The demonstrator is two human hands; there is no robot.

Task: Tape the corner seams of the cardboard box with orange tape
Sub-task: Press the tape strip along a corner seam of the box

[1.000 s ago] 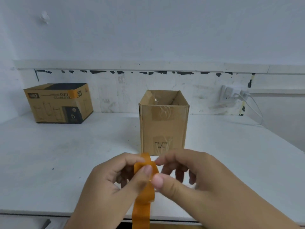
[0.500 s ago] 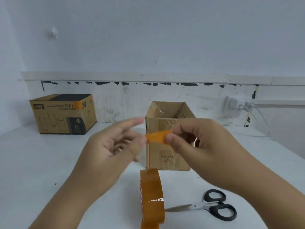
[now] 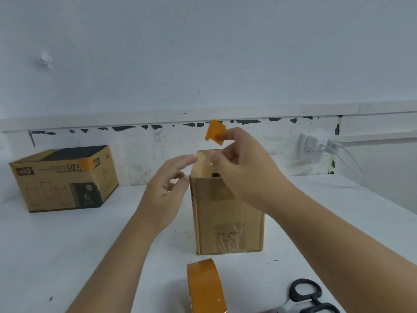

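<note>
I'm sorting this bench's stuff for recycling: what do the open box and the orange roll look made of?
Open box: plain brown corrugated cardboard, matte, with clear glossy tape patches on its front. Orange roll: likely plastic packing tape, since its smooth surface shows shiny highlights.

Head view, close, facing forward-down over white table [image 3: 67, 245]

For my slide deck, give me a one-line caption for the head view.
Right hand pinches a cut orange tape piece above the open brown cardboard box; left hand open beside it.
</note>
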